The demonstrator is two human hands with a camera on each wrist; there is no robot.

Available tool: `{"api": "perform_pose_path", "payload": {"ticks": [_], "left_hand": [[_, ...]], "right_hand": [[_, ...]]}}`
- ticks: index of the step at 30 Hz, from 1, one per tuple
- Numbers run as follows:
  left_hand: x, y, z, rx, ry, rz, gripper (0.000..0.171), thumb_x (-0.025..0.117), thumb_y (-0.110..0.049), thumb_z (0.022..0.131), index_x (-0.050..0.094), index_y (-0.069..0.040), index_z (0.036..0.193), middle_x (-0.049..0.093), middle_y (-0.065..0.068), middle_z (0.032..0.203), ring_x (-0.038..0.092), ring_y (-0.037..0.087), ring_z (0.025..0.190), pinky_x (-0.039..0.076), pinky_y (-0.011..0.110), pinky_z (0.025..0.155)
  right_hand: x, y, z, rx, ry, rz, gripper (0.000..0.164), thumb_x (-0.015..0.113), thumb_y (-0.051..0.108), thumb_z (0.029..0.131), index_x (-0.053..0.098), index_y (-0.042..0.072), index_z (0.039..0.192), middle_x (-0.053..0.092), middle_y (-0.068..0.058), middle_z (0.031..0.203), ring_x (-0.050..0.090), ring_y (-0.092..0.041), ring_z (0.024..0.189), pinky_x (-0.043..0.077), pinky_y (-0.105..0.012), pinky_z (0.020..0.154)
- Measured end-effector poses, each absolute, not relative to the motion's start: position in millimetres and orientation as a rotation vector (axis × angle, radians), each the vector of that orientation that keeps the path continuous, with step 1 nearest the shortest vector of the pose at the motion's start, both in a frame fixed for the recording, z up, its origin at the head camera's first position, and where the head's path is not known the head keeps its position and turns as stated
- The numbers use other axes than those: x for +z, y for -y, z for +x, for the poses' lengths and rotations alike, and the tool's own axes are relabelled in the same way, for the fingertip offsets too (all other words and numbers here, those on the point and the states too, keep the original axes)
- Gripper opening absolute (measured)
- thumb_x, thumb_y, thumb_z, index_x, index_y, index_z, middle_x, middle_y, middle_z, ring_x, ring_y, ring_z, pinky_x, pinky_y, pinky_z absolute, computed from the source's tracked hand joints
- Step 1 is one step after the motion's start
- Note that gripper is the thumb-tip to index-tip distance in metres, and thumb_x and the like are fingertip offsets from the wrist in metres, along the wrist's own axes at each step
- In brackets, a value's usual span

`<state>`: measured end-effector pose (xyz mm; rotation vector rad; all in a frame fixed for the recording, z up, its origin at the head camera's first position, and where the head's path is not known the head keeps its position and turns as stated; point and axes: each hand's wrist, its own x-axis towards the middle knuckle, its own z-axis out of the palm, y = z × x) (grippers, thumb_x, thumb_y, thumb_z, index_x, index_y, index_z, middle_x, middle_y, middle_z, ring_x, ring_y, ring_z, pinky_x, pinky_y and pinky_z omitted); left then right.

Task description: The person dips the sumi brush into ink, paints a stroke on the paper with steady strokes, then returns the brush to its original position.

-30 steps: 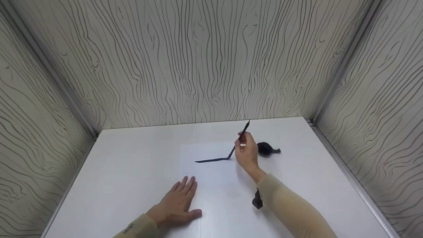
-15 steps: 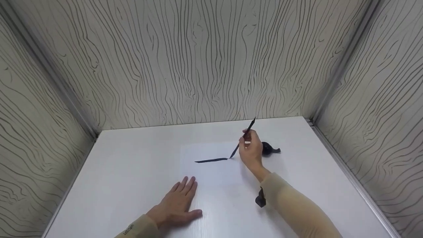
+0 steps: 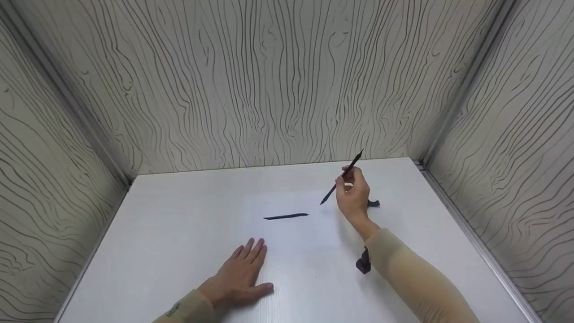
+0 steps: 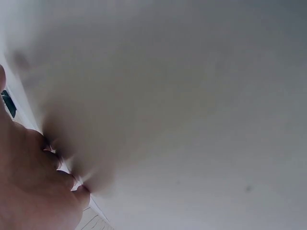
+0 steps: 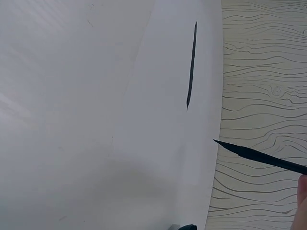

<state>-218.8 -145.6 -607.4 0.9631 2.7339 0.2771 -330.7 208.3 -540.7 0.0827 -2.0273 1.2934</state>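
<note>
My right hand [image 3: 354,193] pinches a slim dark brush [image 3: 341,177], tilted with its tip down and left. In the right wrist view the brush [image 5: 268,158] shows a pointed tip, apart from the stroke. A black, nearly level stroke [image 3: 286,216] lies on a faint white sheet of paper [image 3: 287,235]. My left hand [image 3: 240,273] rests palm down, fingers straight, its fingertips at the sheet's near-left part. In the left wrist view, that hand [image 4: 38,191] shows only at the left edge. Behind my right hand, a small black object [image 3: 373,203] is mostly hidden.
The white tabletop [image 3: 170,215] reaches back to a wood-grain patterned wall [image 3: 269,89]. Similar panels stand at left and right, with grey metal strips in the corners. A black device [image 3: 363,264] hangs under my right wrist.
My right hand has lifted the brush off the stroke's right end and carried it up and right. It now covers most of the black object. The left hand stays put.
</note>
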Motion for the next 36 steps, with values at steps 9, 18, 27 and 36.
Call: {"api": "perform_pose_path", "payload": {"ticks": [9,18,27,36], "left_hand": [[-609,147,-220,0.274,-2.713,0.951,0.111,0.042,-0.083,0.104,0.024,-0.002,0.178,0.019,0.017,0.190,0.019,0.044,0.177,0.025,0.064,0.142],[-606,147,-220,0.284,-2.707,0.936,0.112,0.043,-0.084,0.104,0.023,-0.002,0.178,0.017,0.017,0.190,0.017,0.044,0.178,0.023,0.065,0.142],[-607,146,-219,0.276,-2.710,0.913,0.117,0.040,-0.089,0.101,0.022,-0.004,0.179,0.015,0.014,0.191,0.016,0.042,0.178,0.022,0.064,0.143],[-609,144,-219,0.259,-2.724,0.912,0.118,0.040,-0.091,0.099,0.023,-0.006,0.179,0.017,0.012,0.191,0.018,0.041,0.178,0.024,0.064,0.142]], "right_hand": [[-532,-224,-332,1.298,2.000,0.083,0.024,0.067,-0.005,0.106,0.065,-0.007,0.130,0.074,-0.025,0.110,0.079,-0.035,0.102,0.056,-0.006,0.079],[-523,-245,-333,1.315,1.945,0.127,0.022,0.068,-0.008,0.105,0.066,-0.007,0.128,0.075,-0.021,0.110,0.080,-0.040,0.102,0.058,-0.005,0.080],[-519,-266,-331,1.188,1.988,0.181,0.022,0.070,-0.007,0.105,0.068,-0.008,0.127,0.075,-0.021,0.114,0.080,-0.039,0.107,0.056,-0.003,0.085],[-519,-284,-330,1.038,2.002,0.345,0.018,0.069,-0.012,0.103,0.068,-0.010,0.121,0.075,-0.023,0.116,0.079,-0.043,0.106,0.057,-0.004,0.094]]}}
